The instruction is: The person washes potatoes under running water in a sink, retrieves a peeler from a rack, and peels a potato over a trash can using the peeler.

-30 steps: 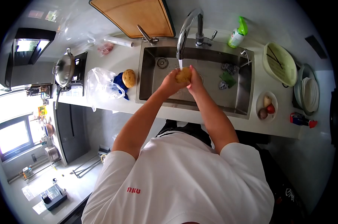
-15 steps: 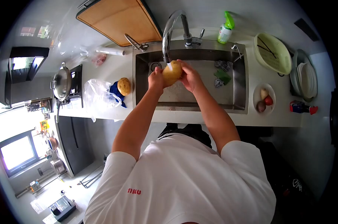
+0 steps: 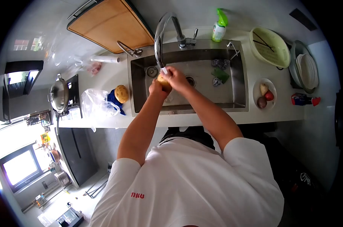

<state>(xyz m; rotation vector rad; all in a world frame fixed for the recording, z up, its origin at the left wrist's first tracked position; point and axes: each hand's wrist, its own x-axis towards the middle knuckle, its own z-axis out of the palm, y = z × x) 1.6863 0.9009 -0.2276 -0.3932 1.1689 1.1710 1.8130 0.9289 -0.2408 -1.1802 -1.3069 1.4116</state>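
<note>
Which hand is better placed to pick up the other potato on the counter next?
The left hand, probably: it is nearer the counter potato, left of the sink. The right hand is farther across. Both are on the held potato, so the left would need freeing.

A white short-sleeved shirt [image 3: 194, 181] with red lettering [image 3: 137, 195] tops black bottoms [image 3: 197, 134].

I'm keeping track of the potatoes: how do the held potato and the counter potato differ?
The held potato is over the sink by running water; the counter potato lies by a blue cloth. The held potato is largely hidden, the counter potato mostly visible. Both look yellowish-brown.
</note>
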